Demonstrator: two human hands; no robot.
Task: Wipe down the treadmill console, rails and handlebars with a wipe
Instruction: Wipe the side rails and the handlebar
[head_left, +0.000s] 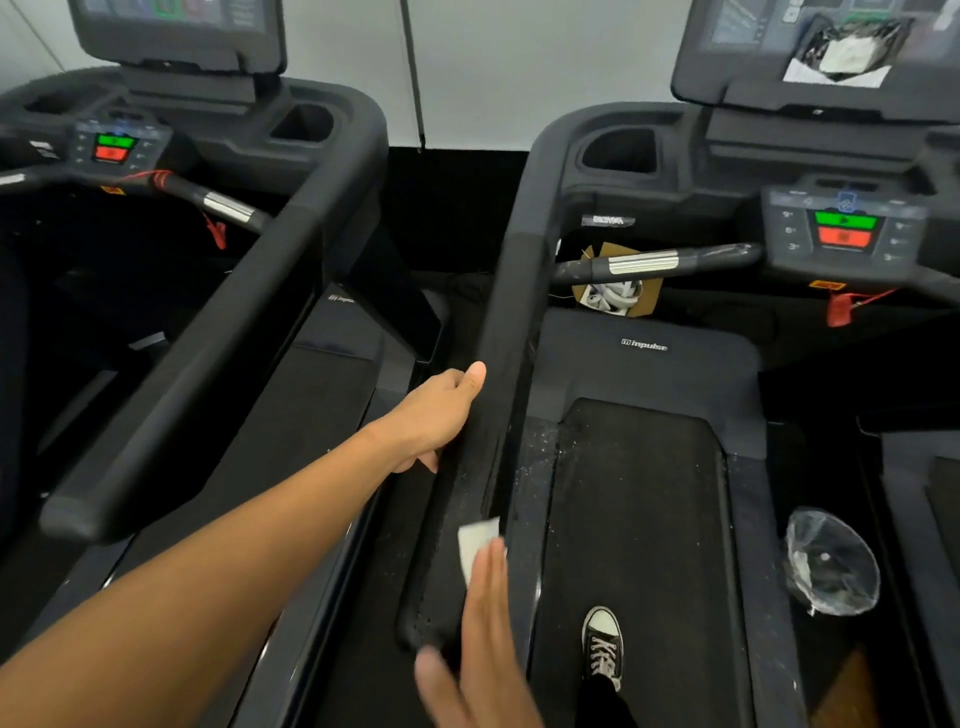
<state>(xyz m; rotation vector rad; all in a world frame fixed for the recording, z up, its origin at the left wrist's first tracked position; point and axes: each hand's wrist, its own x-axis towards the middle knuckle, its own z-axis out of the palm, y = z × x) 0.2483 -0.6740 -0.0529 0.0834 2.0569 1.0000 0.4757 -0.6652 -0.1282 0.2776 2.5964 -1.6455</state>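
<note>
I stand on the right-hand treadmill, whose long black left side rail (511, 291) runs from the console down toward me. My left hand (441, 410) grips this rail partway along, thumb on top. Nearer to me, my right hand (483, 639) presses a small white wipe (477, 543) flat against the rail's lower end, with the fingers laid over the wipe. The console panel (844, 228) with green and red buttons sits at the upper right, and a short handlebar (654, 262) with a silver sensor reaches out from it.
A second treadmill with its own rail (208, 332) stands close on the left. My black sneaker (602, 644) rests on the belt. A crumpled clear plastic bag (831, 564) lies on the right deck. A wipe packet (847, 49) leans on the screen. A cardboard box (618, 293) sits ahead.
</note>
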